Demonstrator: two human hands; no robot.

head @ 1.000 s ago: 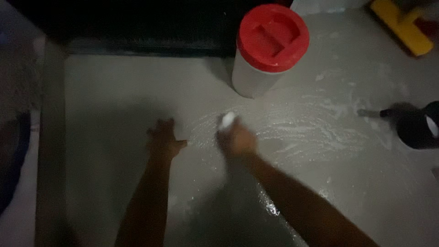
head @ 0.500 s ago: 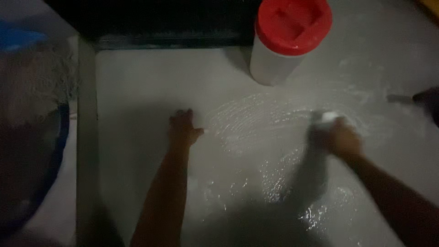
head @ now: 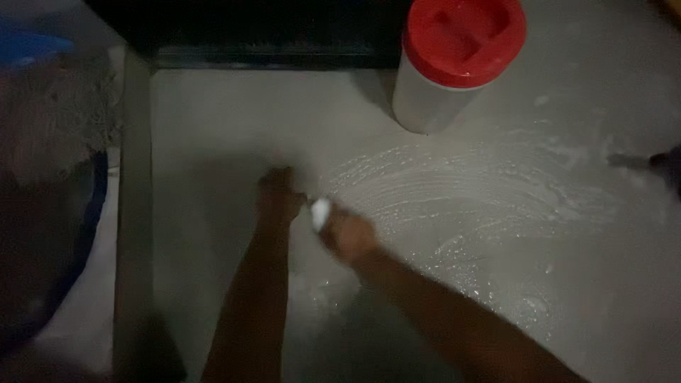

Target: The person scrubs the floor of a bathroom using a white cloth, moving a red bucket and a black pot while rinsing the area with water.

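On wet grey floor (head: 213,128): right hand (head: 347,235) closed around small white scrub pad (head: 320,211), just beside flat, empty left hand (head: 278,195); soapy arcs lie rightward.

Left hand (head: 279,195) flat, palm down, arm straight and bearing weight. Right hand (head: 345,234) just beside it, fingers curled shut (clenched, knuckles up), forearm stretched in from lower right.

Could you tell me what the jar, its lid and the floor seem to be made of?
Jar: likely plastic, whitish and matte, with smooth moulded walls. Lid: probably plastic, red, with a moulded recess and a slight sheen. Floor: looks like smooth grey cement or concrete, though dim light leaves it open; it is wet and streaked with white suds.
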